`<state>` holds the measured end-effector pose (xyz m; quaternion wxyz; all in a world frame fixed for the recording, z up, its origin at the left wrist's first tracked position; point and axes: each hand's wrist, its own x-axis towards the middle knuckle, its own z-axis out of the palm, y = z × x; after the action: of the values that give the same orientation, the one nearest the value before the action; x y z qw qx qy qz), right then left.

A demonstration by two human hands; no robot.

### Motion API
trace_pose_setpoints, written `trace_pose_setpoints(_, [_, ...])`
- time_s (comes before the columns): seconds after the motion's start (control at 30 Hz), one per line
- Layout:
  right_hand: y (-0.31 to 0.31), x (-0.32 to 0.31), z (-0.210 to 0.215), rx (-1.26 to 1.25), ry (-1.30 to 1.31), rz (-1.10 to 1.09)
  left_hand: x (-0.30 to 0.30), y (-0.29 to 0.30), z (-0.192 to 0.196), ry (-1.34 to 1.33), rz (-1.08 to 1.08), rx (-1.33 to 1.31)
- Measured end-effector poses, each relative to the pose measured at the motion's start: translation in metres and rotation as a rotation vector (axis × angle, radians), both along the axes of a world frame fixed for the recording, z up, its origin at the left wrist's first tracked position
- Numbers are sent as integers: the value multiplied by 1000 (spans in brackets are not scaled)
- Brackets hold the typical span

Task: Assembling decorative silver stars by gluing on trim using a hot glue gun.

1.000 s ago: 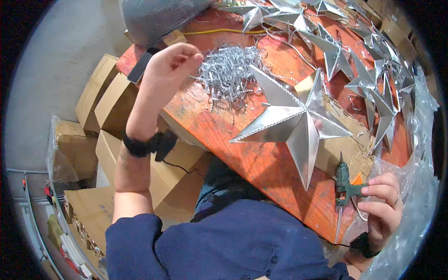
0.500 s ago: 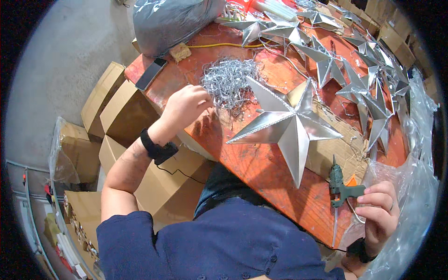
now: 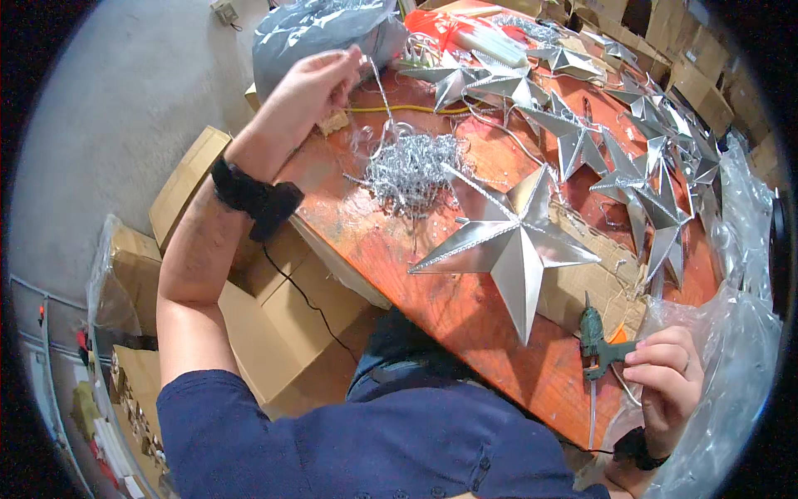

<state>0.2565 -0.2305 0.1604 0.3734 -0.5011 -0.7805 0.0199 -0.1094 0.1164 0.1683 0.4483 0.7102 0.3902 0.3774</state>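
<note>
My left hand [image 3: 320, 79] is raised above the far left of the table, its fingers pinched on one end of a silver trim strand [image 3: 381, 91]. That strand hangs down to a tangled heap of silver trim [image 3: 413, 170]. At the right, my right hand [image 3: 665, 370] grips the handle of a dark green glue gun [image 3: 592, 337], nozzle pointing away from me and a clear glue stick sticking out behind. Between the hands lies a large silver star [image 3: 522, 249], with beaded silver trim along some of its ridges.
Several more silver stars [image 3: 573, 137] cover the far and right parts of the red table [image 3: 465, 312]. Cardboard [image 3: 582, 291] lies beneath the large star. A grey plastic bag [image 3: 324, 33] stands at the far left, open boxes [image 3: 291, 333] below it. Clear plastic [image 3: 731, 366] drapes the right edge.
My left hand has risen from beside the heap toward the grey bag, drawing a trim strand up. My right hand keeps hold of the glue gun, nearly still. The view has shifted slightly.
</note>
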Motion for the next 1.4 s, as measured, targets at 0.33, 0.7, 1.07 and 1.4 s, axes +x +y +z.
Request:
trace_pose_setpoints(0.33, [32, -10, 37, -32, 137, 28, 58, -39, 137, -501, 322, 502])
trace_pose_setpoints(0.7, [116, -58, 54, 64, 607, 271, 83, -62, 150, -365, -146, 378])
trace_pose_setpoints(1.07, [227, -137, 27, -478, 707, 770, 79, -103, 134, -271, -190, 260])
trace_pose_setpoints(1.4, [250, -175, -28, -210, 86, 305, 35, -39, 171, -557, -93, 318])
